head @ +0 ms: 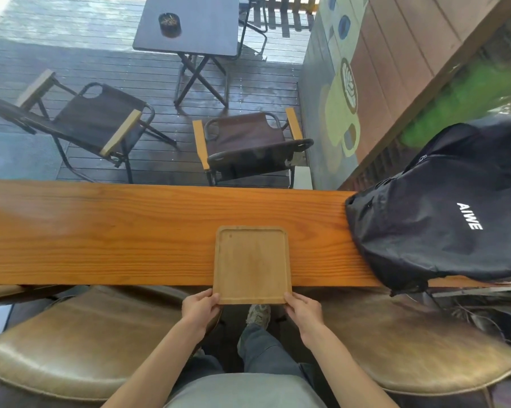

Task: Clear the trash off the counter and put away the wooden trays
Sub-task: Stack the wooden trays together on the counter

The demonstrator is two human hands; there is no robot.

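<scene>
Gripping the wooden tray at its two near corners: left hand and right hand, each grip pinched closed on the rim. Tray lies flat on the counter, near edge overhanging the counter's front. Black backpack sits just right, apart from the tray; counter bare to the left.

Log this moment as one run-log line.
both hands grip near corners of empty square wooden tray | tray overhangs orange wooden counter | black backpack right
</scene>
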